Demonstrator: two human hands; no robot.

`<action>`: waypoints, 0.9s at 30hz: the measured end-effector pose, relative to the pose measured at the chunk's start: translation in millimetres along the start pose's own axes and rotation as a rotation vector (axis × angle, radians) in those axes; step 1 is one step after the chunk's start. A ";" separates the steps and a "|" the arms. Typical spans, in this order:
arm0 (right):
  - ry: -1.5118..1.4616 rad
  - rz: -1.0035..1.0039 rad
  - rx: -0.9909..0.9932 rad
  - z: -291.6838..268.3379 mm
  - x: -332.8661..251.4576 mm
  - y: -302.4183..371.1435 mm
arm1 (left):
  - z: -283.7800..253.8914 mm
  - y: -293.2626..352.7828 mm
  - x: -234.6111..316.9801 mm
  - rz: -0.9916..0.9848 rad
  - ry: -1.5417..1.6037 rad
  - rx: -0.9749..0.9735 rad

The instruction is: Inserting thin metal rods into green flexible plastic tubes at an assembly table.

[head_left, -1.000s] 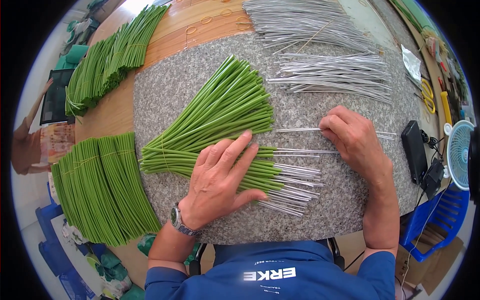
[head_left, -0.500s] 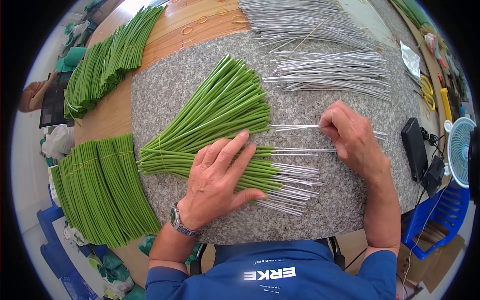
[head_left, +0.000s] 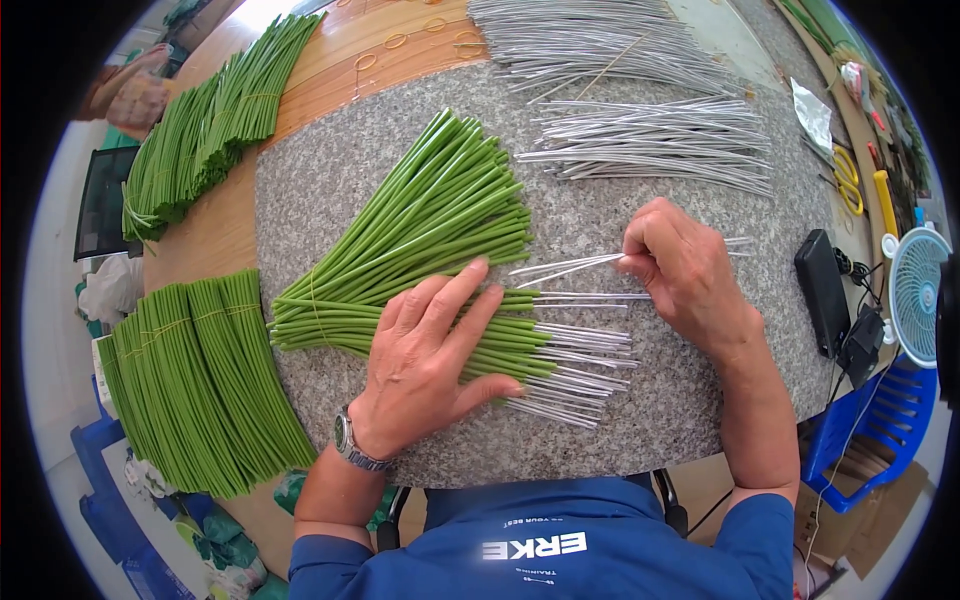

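A bundle of thin green plastic-looking stems (head_left: 430, 205) lies fanned out on the stone tabletop, with a thin band around its left part. My left hand (head_left: 425, 350) rests flat across the lower stems, its fingers spread. Silvery wires (head_left: 585, 345) stick out to the right from the ends of those lower stems. Right of the bundle, my right hand (head_left: 690, 275) pinches a few loose wires (head_left: 570, 266) between thumb and fingers. The left tips of these wires are just short of the stem ends. How many wires the fingers hold is partly hidden.
Two piles of wires (head_left: 650, 145) lie at the back right. More banded green stems (head_left: 190, 380) sit at left and far left. On the right are a black box (head_left: 825, 295), a small fan (head_left: 918, 295) and yellow-handled scissors (head_left: 848, 180). Another person's hand (head_left: 140, 100) shows far left.
My right hand has moved slightly left, and the pinched wires now tilt with their left tips lower and closer to the stems. My left hand stays on the stems.
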State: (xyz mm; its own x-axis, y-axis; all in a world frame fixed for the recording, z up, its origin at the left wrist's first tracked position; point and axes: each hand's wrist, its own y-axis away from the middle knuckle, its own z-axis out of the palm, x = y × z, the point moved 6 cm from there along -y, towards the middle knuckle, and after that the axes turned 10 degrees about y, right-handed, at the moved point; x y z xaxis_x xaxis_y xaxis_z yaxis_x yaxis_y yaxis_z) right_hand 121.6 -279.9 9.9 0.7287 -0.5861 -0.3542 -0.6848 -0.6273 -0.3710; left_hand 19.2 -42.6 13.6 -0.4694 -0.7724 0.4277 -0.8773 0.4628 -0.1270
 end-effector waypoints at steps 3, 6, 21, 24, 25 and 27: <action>0.018 -0.013 -0.005 -2.2 1.3 2.3 | 0.4 -0.9 0.3 0.004 0.007 0.003; 0.041 -0.011 -0.023 -2.0 1.9 2.6 | 1.2 0.2 -0.3 0.005 0.010 0.005; 0.050 0.048 -0.009 -3.0 9.9 3.6 | 1.1 0.9 -1.0 0.008 0.005 0.000; 0.037 0.055 -0.029 -1.7 10.7 5.0 | 1.3 0.8 -0.7 0.014 0.009 0.006; 0.036 0.061 -0.031 -1.7 10.5 4.9 | 1.1 0.7 -0.6 0.013 0.009 0.005; 0.034 0.067 -0.033 -2.2 9.8 4.3 | 0.3 0.4 -0.3 0.012 0.009 0.004</action>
State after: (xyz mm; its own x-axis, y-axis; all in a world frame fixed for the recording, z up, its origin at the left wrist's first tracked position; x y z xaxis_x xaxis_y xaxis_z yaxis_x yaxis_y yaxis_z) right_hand 125.8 -289.5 6.7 0.6814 -0.6442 -0.3476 -0.7319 -0.6024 -0.3184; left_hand 19.0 -42.3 13.2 -0.4787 -0.7632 0.4340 -0.8722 0.4699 -0.1357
